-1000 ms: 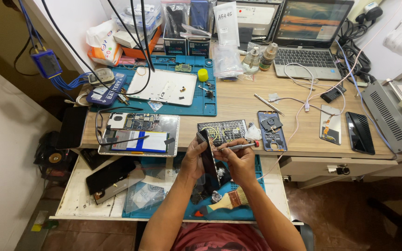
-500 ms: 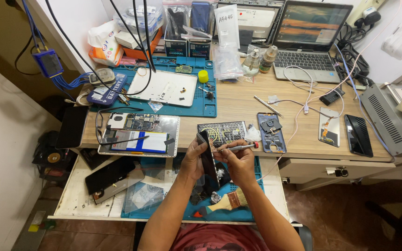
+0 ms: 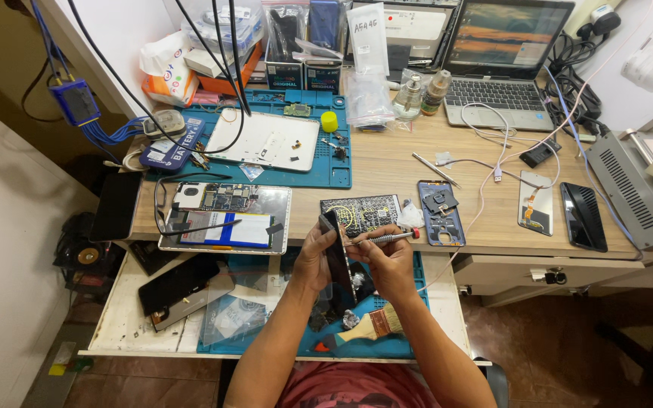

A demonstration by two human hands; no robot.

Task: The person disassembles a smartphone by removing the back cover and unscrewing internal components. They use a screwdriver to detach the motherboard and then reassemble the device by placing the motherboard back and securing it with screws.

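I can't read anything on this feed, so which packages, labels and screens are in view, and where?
Laptop screen: back right, lit, orange and blue bands.
Clear plastic bag: back centre, upright, white label.
Two boxes: back centre, dark with blue bands.
Dark blue battery pack: left, white lettering.
Black phone: right, screen dark.

Bare forearms, reddish-pink shirt
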